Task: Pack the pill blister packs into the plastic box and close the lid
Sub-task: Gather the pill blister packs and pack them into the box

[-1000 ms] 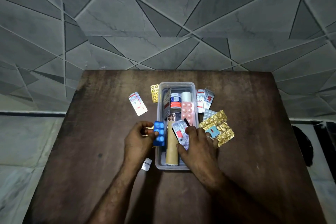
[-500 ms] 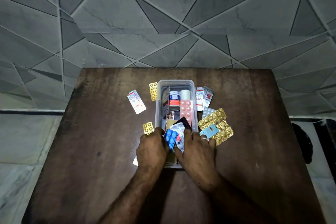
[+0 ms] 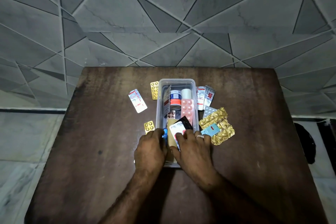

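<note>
Left hand (image 3: 151, 151) at the near left corner of the plastic box (image 3: 160, 96), fingers curled down onto a blue blister pack (image 3: 165, 135) pressed against the box's left wall; only a sliver of blue visible past the knuckles. Right hand (image 3: 193, 151) just beside it over the near right part of the box, fingers bent, fingertips pinning a white and red blister pack (image 3: 176, 130) that lies tilted over a tan cardboard tube (image 3: 171, 138). Ring on one finger of the right hand. Black packet (image 3: 186, 122) tucked under the white pack, angled toward the right wall.

Farther back in the box: pink blister pack (image 3: 187, 108) with round pills lying flat, small brown-pill strip (image 3: 171, 114) beside it, a jar with red and blue label (image 3: 175, 99), a white bottle (image 3: 186, 93), and a strip standing on edge along the left wall. Box clear, rectangular, open, no lid on it.

Outside on the counter (image 3: 91, 151): small yellow blister pack (image 3: 149, 127) just beyond the left hand, a longer yellow one (image 3: 154, 90) touching the box's far left corner, a white and red strip (image 3: 137, 100) well apart to the left. To the right, crumpled gold foil packs (image 3: 220, 127) with a light blue packet (image 3: 211, 129) on top near the right hand, a silver blister pack (image 3: 209, 111), and white and red strips (image 3: 204, 97) beside the far right wall.
</note>
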Available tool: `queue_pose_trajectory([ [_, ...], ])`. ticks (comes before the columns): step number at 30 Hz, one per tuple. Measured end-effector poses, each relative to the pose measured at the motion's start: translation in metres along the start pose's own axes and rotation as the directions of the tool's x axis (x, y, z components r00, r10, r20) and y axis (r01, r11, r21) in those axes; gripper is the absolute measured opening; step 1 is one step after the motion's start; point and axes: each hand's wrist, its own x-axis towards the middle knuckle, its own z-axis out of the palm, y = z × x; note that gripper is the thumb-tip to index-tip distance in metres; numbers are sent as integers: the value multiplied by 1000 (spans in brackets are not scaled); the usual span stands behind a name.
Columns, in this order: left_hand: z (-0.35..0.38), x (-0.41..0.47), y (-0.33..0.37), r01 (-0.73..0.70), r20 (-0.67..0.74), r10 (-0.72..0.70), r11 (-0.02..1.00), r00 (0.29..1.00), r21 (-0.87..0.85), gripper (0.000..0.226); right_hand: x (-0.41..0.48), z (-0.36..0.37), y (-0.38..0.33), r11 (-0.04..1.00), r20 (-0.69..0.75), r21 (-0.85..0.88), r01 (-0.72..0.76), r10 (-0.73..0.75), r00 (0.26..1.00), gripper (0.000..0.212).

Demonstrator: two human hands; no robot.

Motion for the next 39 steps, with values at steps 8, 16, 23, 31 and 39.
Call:
queue_pose_trajectory([
  [8, 0, 28, -42, 410, -66, -504, 766, 861, -496, 9, 15, -9, 49, 748, 82, 586, -311, 327, 941, 25],
  [16, 26, 45, -61, 463, 87, -456, 881, 886, -95, 43, 17, 23, 101, 823, 397, 310, -476, 343, 851, 70],
  [23, 29, 44, -49, 420, 96, -415, 907, 905, -27, 43, 22, 26, 99, 951, 405, 85, -297, 239, 883, 77],
  [31, 24, 53, -50, 502, 158, -485, 860, 860, -92, 42, 21, 25, 96, 961, 354, 101, -256, 206, 912, 51],
  [39, 23, 62, -51, 611, 227, -576, 780, 785, -133, 42, 22, 20, 101, 920, 418, 225, -321, 207, 885, 61],
])
